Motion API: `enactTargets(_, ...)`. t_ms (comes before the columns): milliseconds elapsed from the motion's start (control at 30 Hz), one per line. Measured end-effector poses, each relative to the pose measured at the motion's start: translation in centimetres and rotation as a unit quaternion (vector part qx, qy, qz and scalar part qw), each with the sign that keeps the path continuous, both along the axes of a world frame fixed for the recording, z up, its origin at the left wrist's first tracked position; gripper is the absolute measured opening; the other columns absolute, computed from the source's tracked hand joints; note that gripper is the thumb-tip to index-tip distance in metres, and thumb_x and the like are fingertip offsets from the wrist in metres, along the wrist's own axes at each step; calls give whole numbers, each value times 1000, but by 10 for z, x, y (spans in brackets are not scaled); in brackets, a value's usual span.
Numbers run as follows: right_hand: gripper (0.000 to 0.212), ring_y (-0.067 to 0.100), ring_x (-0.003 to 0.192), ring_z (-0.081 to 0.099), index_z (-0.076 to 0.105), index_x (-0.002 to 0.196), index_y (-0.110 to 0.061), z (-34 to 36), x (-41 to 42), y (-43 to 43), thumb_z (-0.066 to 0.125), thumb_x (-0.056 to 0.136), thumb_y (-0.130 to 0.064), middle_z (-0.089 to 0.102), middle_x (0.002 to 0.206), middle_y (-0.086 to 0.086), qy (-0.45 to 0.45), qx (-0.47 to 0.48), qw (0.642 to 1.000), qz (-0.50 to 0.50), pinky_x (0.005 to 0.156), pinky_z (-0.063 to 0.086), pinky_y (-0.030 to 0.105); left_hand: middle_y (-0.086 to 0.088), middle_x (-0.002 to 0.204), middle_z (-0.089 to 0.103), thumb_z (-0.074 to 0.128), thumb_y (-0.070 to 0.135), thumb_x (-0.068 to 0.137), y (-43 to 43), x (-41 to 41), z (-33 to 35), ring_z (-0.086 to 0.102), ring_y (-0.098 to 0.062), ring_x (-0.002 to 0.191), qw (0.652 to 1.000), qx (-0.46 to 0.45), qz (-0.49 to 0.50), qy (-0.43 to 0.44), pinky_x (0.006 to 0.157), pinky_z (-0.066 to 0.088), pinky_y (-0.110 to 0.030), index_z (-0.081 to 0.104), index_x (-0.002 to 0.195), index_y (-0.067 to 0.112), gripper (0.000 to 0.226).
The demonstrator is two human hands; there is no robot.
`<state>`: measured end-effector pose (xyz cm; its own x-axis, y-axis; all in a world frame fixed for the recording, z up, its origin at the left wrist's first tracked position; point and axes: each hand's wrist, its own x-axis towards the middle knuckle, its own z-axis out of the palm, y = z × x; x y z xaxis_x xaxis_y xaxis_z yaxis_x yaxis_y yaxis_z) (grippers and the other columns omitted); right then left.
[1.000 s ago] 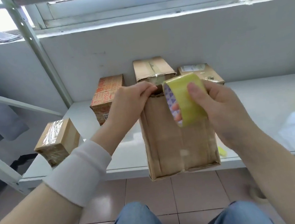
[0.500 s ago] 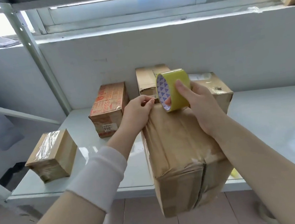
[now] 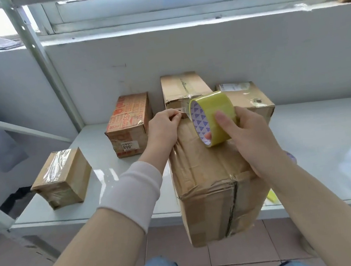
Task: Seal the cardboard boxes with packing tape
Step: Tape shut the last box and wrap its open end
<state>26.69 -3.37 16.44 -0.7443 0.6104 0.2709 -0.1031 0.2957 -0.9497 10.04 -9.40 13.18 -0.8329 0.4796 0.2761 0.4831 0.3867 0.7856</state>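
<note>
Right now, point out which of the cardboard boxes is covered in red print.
The red-printed box with the white 890 sticker, between the small taped box and the tall plain box. All others are plain brown.

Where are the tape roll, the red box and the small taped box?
tape roll (image 3: 210,104), head view, yellow outer band.
red box (image 3: 130,113), head view, printed top face.
small box (image 3: 69,165), head view, top face.

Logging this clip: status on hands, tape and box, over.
Left hand pinches tape end at far edge of big box. Right hand grips tape roll. Box top ahead bare.
</note>
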Motion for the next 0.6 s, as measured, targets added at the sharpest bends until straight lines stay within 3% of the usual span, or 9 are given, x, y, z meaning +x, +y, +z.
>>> enactTargets(133,31,7,54,64,64,85,-13,13,19,-11,53,87,-42,70,60,-4,27,-81,996,2,52,55,21,-6,114,68,51,20,97,-1,1,1,56,-19,110,1000,1,10,11,77,30,-13,69,111,11,24)
enactTargets(267,35,6,61,67,62,96,-19,-5,38,-23,51,76,-46,71,67,-1,44,-53,997,20,55,52,17,-4,117,67,51,22,97,0,2,0,55,-18,110,1000,-1,15,10,80,33,-16,68,114,13,25)
enactTargets(400,28,6,71,69,58,91,-27,-14,39,-25,53,73,-48,72,68,-5,6,5,999,34,73,53,20,-4,117,66,50,21,98,0,2,3,51,-10,99,1000,-5,11,8,74,29,-10,67,115,12,26)
enactTargets(600,34,0,49,63,62,85,-19,13,72,-30,52,69,-47,68,56,-9,15,-34,999,-5,46,44,9,-8,116,66,51,19,97,-1,4,4,54,-16,106,1000,-9,14,10,70,27,-10,67,114,9,25)
